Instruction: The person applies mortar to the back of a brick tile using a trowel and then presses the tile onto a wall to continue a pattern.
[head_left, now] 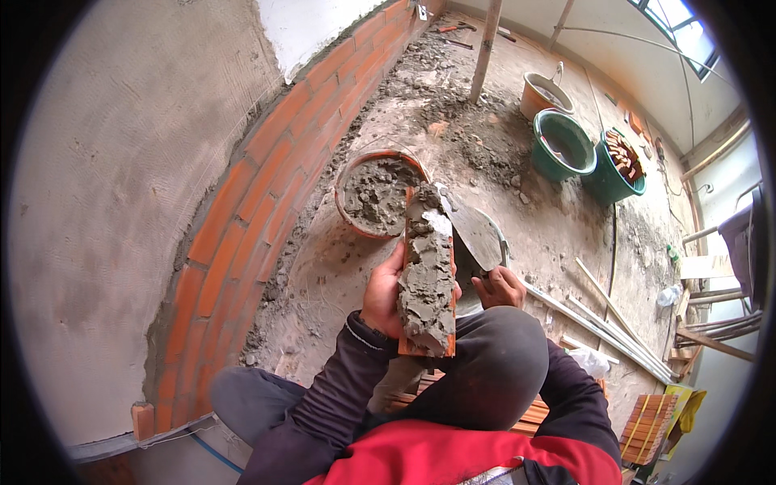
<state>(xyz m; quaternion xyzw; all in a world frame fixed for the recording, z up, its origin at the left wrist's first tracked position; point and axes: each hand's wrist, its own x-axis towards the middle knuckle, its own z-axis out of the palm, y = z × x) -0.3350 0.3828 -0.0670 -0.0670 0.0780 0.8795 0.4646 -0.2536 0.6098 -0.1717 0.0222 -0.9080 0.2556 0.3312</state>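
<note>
My left hand is wrapped round the side of a long, flat orange brick, held lengthwise in front of me above my knees. A thick, rough layer of wet grey mortar covers its upper face, and orange shows along its edges. In my right hand is a trowel, its fingers closed round a handle that they mostly hide. The metal trowel blade points up and to the left, its tip close to the brick's far end. Just beyond the brick stands a bucket of grey mortar.
A brick-faced strip of wall curves along the left. Partly hidden behind the trowel is another bucket. Green tubs and an orange-brown bucket stand at the back right. White pipes and a strapped brick stack lie right.
</note>
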